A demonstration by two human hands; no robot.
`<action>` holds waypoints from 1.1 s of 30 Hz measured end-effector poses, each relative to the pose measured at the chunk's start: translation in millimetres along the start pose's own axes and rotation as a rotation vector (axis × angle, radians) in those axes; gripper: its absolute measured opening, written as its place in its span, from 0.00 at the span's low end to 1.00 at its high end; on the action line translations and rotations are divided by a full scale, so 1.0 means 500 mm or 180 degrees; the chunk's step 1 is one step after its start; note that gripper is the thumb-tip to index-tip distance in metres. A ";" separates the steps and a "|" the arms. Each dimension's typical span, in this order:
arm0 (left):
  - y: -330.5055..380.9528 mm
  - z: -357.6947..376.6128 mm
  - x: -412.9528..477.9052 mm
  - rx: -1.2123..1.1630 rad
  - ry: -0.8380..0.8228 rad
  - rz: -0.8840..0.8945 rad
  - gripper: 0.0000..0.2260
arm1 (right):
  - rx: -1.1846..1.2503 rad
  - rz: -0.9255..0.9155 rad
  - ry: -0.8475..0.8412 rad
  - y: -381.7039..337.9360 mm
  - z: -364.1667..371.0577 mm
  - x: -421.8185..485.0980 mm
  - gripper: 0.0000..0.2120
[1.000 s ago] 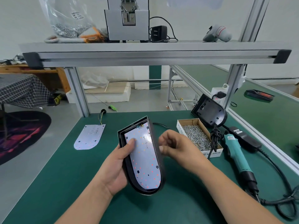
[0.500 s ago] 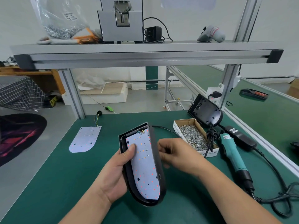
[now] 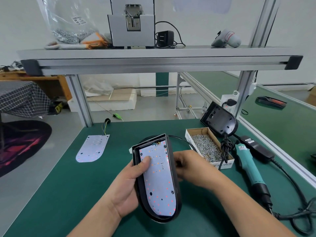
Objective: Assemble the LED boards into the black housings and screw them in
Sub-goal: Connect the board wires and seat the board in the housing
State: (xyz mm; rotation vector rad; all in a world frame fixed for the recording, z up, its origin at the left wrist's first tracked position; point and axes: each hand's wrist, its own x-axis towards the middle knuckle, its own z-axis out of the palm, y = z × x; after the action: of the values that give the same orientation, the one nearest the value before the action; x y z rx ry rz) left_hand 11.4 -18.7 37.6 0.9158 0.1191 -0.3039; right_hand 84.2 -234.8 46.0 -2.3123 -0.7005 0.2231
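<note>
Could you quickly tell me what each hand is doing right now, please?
Left hand: closed on the black housing, thumb on the LED board.
Right hand: at the housing's right edge; grip hidden, cannot be told.

Table point(image 3: 71, 194): housing point(image 3: 174, 185) at centre, board point(image 3: 159, 182) inside. Spare board point(image 3: 93, 148) to its left. Screw box point(image 3: 207, 147) to its right; second housing point(image 3: 219, 121) behind box; screwdriver point(image 3: 250, 170) right of box.

matt black plastic housing point(image 3: 174, 177), white board point(image 3: 159, 182) w/ smooth face, cardboard screw box point(image 3: 222, 164), matt green bench mat point(image 3: 68, 194)
</note>
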 end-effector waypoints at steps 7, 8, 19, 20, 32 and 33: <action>-0.009 0.012 0.000 -0.0161 0.0136 0.0359 0.21 | -0.0670 -0.0470 0.0547 -0.041 0.014 -0.003 0.14; -0.010 0.013 -0.001 -0.0164 0.0170 0.0373 0.21 | -0.0721 -0.0527 0.0588 -0.046 0.015 -0.003 0.15; -0.006 0.010 -0.009 0.0054 0.0045 0.0459 0.29 | -0.0477 -0.0627 0.0678 -0.033 0.010 -0.003 0.15; -0.005 0.011 -0.009 0.0056 0.0027 0.0456 0.30 | -0.0483 -0.0600 0.0664 -0.027 0.011 -0.001 0.11; 0.001 0.012 -0.021 0.0000 -0.0158 0.0565 0.12 | -0.0278 -0.0413 0.0399 -0.023 0.004 0.003 0.06; 0.002 0.012 -0.022 0.0000 -0.0167 0.0585 0.11 | -0.0275 -0.0420 0.0383 -0.024 0.004 0.002 0.06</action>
State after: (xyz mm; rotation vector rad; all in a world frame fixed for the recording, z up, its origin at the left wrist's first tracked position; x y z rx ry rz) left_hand 1.2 -20.3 44.5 0.9111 -0.0136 -0.1570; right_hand 79.1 -226.0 52.5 -2.3277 -0.8117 -0.0067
